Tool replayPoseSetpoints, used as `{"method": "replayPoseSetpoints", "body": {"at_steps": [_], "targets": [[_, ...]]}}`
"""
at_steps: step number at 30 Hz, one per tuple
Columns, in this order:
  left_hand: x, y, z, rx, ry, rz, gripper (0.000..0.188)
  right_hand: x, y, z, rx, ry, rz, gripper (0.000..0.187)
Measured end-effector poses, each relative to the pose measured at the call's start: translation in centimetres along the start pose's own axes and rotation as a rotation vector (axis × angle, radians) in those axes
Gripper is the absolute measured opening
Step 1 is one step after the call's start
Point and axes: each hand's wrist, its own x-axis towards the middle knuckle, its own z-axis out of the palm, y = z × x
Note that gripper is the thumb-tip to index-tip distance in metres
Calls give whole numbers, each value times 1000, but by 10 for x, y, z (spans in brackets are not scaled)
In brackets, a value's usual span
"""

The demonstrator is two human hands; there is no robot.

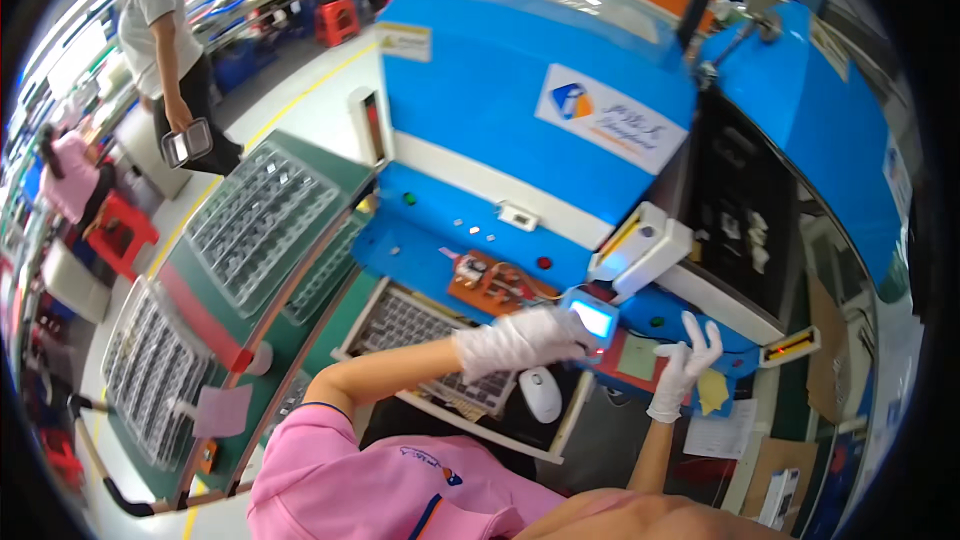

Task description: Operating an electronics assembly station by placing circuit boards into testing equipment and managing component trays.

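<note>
My left hand (525, 340), in a white glove, reaches across above the keyboard (408, 325). Its fingers are curled closed beside a small device with a lit screen (592, 320); whatever lies between them is hidden. Farther right, my gloved right hand (685, 370) is raised with its fingers spread and nothing visible in it. Near that hand are a green pad (638, 357) on the blue ledge and a yellow paper note (712, 392). A white mouse (540, 395) rests on the pull-out tray below my left hand. An orange-brown fixture with wires (490, 282) sits behind the keyboard.
A large blue machine (470, 90) rises in front, with a dark opening (735, 210) at right. Clear compartment trays (262, 225) lie on a green rack at left. Several small pale pieces (475, 231) dot the blue ledge. A person (160, 40) stands in the aisle.
</note>
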Motion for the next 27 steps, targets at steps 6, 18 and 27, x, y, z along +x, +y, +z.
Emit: {"method": "replayPoseSetpoints", "body": {"at_steps": [6,18,27], "targets": [[-147,35,-153,68,622,-501,23,-7,-12,106,-396,-806,-544,62],[-281,-6,-270,654,794,-891,21,21,2,168,-243,-896,-510,24],[-287,-42,-292,852,594,-883,21,23,10,166,-279,-956,-373,21]]}}
